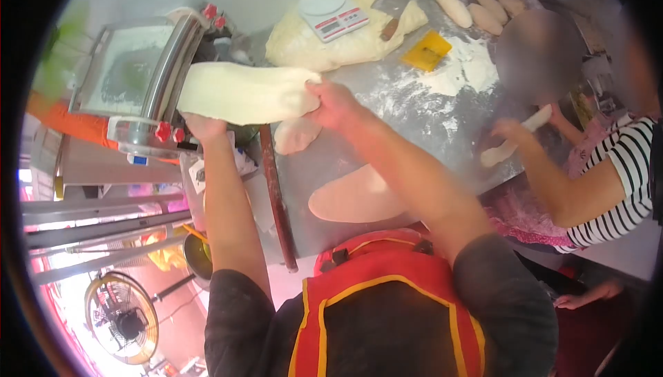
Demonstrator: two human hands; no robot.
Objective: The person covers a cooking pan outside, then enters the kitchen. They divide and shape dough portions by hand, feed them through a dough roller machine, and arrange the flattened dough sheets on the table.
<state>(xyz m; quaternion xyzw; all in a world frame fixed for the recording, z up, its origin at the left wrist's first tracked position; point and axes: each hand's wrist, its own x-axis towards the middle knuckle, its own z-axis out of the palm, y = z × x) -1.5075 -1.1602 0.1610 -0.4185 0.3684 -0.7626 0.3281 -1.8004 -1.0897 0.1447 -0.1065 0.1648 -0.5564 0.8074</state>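
At the silver metal roller [168,70], we are holding the long, flat cream dough sheet [238,94] above the grey metal desk [298,178]: right hand [336,103] is clamping its outer end; left hand [206,126] is lying underneath, its grip we cannot tell.

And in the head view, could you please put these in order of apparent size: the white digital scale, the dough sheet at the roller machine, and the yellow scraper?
1. Dough sheet
2. White digital scale
3. Yellow scraper

This ranks only apparent size.
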